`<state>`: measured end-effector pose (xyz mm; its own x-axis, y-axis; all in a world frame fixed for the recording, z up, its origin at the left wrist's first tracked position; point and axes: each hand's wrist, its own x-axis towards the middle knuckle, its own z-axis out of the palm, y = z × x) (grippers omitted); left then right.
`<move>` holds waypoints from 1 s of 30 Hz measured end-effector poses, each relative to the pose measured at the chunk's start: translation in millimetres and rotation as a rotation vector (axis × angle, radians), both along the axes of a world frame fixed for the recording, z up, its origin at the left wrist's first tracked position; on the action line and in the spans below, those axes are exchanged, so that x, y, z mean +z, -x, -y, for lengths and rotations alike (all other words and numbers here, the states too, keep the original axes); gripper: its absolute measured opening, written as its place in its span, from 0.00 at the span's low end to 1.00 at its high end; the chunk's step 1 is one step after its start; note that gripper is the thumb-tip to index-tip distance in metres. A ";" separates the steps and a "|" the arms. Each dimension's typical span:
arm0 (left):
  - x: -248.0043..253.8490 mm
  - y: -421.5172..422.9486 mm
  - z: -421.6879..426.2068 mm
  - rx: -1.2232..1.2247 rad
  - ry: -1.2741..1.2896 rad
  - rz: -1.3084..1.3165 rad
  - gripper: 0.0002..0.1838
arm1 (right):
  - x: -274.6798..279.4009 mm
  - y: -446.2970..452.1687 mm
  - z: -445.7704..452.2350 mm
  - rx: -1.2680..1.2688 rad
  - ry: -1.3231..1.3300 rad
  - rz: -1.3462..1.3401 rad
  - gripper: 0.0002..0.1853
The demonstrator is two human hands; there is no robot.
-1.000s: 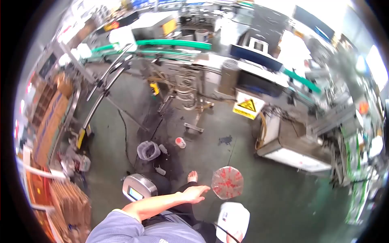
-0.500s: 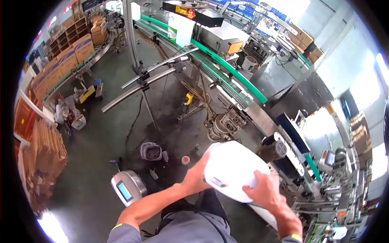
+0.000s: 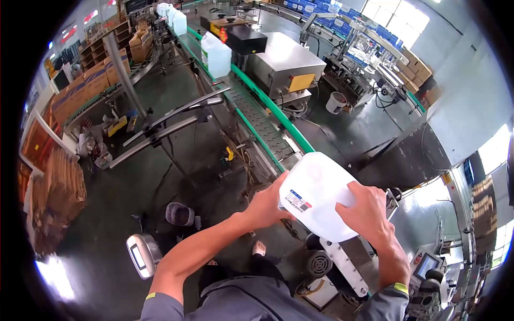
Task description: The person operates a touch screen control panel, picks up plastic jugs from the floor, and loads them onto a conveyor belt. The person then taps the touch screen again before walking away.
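Both hands hold a white plastic jug (image 3: 321,184) in front of my body, over the near part of the conveyor. A small printed label with a barcode shows on its left side. My left hand (image 3: 267,206) grips the jug's left edge, with some fingers hidden beneath it. On the opposite side, my right hand (image 3: 367,211) is closed on the jug, its thumb lying across the white surface. Farther up the conveyor belt (image 3: 249,109) stands another white jug (image 3: 218,58), upright beside a black machine head (image 3: 246,40).
Green guide rails (image 3: 273,109) run along the belt. Metal bars (image 3: 171,125) stick out on the left. A steel box (image 3: 292,59) stands behind the belt, and a device with a screen (image 3: 142,255) is at lower left. Cardboard boxes (image 3: 96,80) line the far left.
The jug has come up and swung over the conveyor in both hands, and its label now shows clearly. My view has shifted, bringing more of the belt into sight.
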<state>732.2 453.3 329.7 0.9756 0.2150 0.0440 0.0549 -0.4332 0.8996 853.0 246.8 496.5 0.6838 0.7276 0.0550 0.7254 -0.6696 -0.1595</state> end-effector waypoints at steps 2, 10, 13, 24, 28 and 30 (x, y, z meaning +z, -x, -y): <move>-21.8 -34.9 9.6 -0.009 -0.012 -0.036 0.67 | -20.7 -30.8 8.7 -0.021 0.022 0.010 0.16; -65.1 -142.6 31.3 -0.109 -0.060 0.021 0.60 | -95.4 -135.0 49.2 -0.187 -0.010 -0.056 0.18; -62.6 -170.6 21.4 -0.228 -0.082 0.007 0.62 | -87.8 -151.0 51.1 -0.288 -0.058 -0.155 0.16; 47.0 -289.9 5.4 -0.367 -1.158 0.320 0.12 | -190.0 -154.2 73.9 -0.195 -0.825 -0.172 0.24; 29.5 -292.2 -19.3 -0.280 -1.177 0.553 0.13 | -199.3 -150.9 42.7 -0.179 -0.938 -0.066 0.21; 24.8 -292.6 -30.4 -0.179 -1.217 0.549 0.15 | -198.4 -156.2 26.7 -0.177 -0.977 -0.087 0.21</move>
